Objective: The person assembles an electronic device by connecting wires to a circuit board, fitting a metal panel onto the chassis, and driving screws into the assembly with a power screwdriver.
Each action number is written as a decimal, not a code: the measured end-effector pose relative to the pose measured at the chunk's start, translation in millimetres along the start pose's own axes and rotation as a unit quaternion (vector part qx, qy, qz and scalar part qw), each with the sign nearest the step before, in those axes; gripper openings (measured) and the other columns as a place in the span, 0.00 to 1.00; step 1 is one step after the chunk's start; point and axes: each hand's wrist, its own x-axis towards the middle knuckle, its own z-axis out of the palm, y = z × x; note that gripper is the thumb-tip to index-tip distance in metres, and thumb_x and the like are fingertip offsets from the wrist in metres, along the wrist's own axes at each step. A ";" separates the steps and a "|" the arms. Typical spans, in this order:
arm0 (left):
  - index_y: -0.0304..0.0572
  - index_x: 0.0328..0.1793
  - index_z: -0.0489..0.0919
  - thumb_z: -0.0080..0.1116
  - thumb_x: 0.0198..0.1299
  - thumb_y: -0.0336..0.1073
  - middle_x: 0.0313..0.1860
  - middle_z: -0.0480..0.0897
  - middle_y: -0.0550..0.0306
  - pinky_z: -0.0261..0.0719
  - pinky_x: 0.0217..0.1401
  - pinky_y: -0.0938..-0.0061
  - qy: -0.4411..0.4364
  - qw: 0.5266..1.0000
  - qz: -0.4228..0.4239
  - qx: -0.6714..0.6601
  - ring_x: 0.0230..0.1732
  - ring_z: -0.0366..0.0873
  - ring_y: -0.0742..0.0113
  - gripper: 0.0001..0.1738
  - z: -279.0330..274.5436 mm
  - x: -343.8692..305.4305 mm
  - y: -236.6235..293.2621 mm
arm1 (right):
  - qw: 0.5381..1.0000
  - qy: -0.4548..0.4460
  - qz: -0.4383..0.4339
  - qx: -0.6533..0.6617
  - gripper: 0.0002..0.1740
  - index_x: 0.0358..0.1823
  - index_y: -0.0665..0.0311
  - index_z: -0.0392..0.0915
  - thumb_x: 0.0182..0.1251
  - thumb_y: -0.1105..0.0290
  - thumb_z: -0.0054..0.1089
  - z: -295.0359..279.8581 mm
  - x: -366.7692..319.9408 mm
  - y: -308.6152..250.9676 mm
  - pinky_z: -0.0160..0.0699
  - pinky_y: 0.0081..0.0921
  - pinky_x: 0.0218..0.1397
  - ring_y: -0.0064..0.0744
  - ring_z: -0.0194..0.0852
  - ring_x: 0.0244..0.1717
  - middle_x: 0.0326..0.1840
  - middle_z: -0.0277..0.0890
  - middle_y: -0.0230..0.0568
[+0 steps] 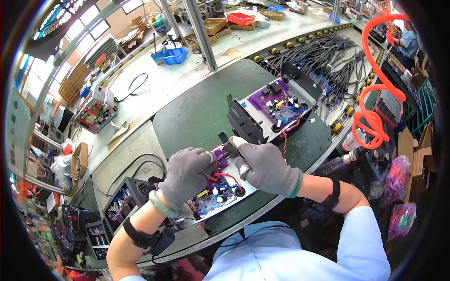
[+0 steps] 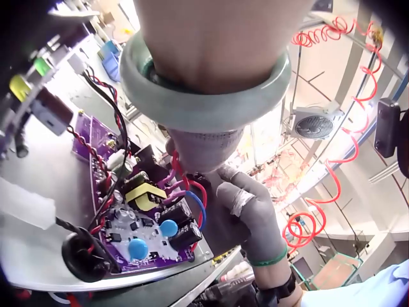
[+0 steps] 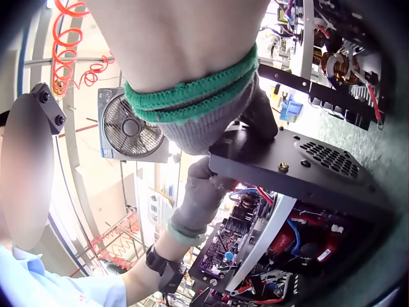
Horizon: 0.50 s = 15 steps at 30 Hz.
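Both hands wear grey gloves and meet at the far end of a chassis with a purple circuit board [image 1: 211,199]. My right hand [image 1: 269,171] grips a black metal panel [image 3: 281,160] by its upper edge; vent holes and a brass screw show on the panel. Beside it, my left hand [image 1: 187,175] bends its fingers close over the board's end, near the red wires [image 2: 199,188]. The left fingertips are mostly hidden, so I cannot tell what they hold. Yellow and blue components stand on the board in the left wrist view.
A second chassis with a purple board [image 1: 274,100] and an upright black panel [image 1: 243,119] stands beyond my hands on the green mat [image 1: 187,107]. Bundled black cables [image 1: 323,58] lie at the back right. A red coiled hose [image 1: 375,119] hangs at the right.
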 end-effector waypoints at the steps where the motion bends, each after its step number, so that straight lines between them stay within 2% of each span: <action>1: 0.45 0.34 0.84 0.69 0.54 0.34 0.28 0.81 0.51 0.78 0.37 0.55 -0.005 1.000 -0.006 -0.004 0.34 0.80 0.45 0.05 1.4 -0.3 0.3 | 1.000 0.000 0.005 0.002 0.31 0.67 0.74 0.71 0.62 0.68 0.59 1.6 -2.1 -0.2 0.84 0.42 0.38 0.49 0.86 0.34 0.36 0.83 0.53; 3: 0.45 0.33 0.83 0.69 0.55 0.34 0.28 0.81 0.51 0.77 0.37 0.54 -0.002 1.000 -0.008 -0.008 0.34 0.80 0.45 0.05 4.3 0.7 0.3 | 1.000 0.028 -0.006 0.001 0.28 0.65 0.74 0.74 0.61 0.74 0.60 3.4 -0.9 0.0 0.81 0.41 0.33 0.50 0.83 0.30 0.32 0.80 0.54; 5: 0.44 0.33 0.83 0.68 0.55 0.35 0.28 0.81 0.51 0.77 0.37 0.54 -0.001 1.000 -0.011 -0.010 0.34 0.80 0.45 0.05 7.0 2.5 1.3 | 0.999 0.035 -0.010 0.003 0.28 0.64 0.75 0.74 0.60 0.75 0.59 6.8 -0.1 -1.4 0.81 0.40 0.32 0.50 0.83 0.30 0.32 0.80 0.53; 7: 0.42 0.31 0.81 0.67 0.54 0.33 0.29 0.81 0.51 0.77 0.37 0.53 -0.014 0.996 0.004 0.089 0.34 0.80 0.44 0.06 11.4 7.5 6.8 | 0.999 0.038 -0.013 0.005 0.28 0.64 0.76 0.73 0.60 0.75 0.59 9.1 -3.6 -3.3 0.81 0.40 0.32 0.50 0.83 0.30 0.32 0.81 0.53; 10: 0.42 0.28 0.79 0.65 0.52 0.32 0.29 0.81 0.51 0.78 0.37 0.53 -0.028 0.991 0.026 0.129 0.35 0.81 0.45 0.05 8.2 9.5 11.6 | 1.000 0.015 -0.005 0.009 0.28 0.63 0.77 0.73 0.61 0.73 0.61 11.5 -3.7 -4.7 0.81 0.40 0.32 0.49 0.84 0.30 0.32 0.81 0.51; 11: 0.42 0.28 0.79 0.65 0.52 0.32 0.29 0.81 0.51 0.78 0.37 0.53 -0.027 0.991 0.025 0.129 0.35 0.81 0.45 0.05 5.2 8.7 13.3 | 0.999 0.031 -0.023 -0.004 0.28 0.63 0.77 0.74 0.62 0.71 0.63 14.3 -2.0 -5.2 0.81 0.40 0.32 0.49 0.84 0.30 0.32 0.82 0.51; 12: 0.43 0.29 0.80 0.65 0.50 0.32 0.29 0.82 0.51 0.78 0.37 0.54 -0.063 0.986 0.009 0.151 0.35 0.82 0.45 0.04 1.8 12.7 15.5 | 0.998 0.050 -0.040 -0.025 0.28 0.62 0.76 0.74 0.62 0.69 0.64 12.5 0.1 -3.6 0.81 0.41 0.32 0.49 0.84 0.30 0.32 0.82 0.51; 13: 0.43 0.30 0.81 0.65 0.49 0.32 0.29 0.82 0.52 0.78 0.37 0.54 -0.097 0.981 -0.003 0.170 0.35 0.83 0.46 0.03 0.1 20.0 21.3 | 0.998 0.027 -0.039 -0.033 0.27 0.61 0.76 0.74 0.65 0.66 0.63 9.2 0.8 -3.1 0.81 0.42 0.32 0.51 0.84 0.30 0.32 0.82 0.51; 14: 0.43 0.30 0.81 0.65 0.49 0.32 0.29 0.82 0.52 0.78 0.37 0.54 -0.089 0.982 0.011 0.165 0.35 0.83 0.46 0.03 -3.0 28.0 30.1 | 0.999 0.007 -0.033 -0.042 0.25 0.59 0.75 0.74 0.68 0.63 0.62 5.1 0.3 -3.0 0.81 0.44 0.32 0.52 0.84 0.30 0.32 0.82 0.51; 15: 0.43 0.30 0.82 0.65 0.49 0.33 0.30 0.83 0.51 0.79 0.38 0.55 -0.150 0.968 -0.013 0.203 0.36 0.83 0.46 0.04 -9.1 36.9 39.6 | 0.999 -0.045 -0.012 -0.013 0.28 0.63 0.75 0.72 0.67 0.63 0.60 -6.5 2.9 -2.3 0.82 0.46 0.35 0.53 0.85 0.32 0.31 0.81 0.54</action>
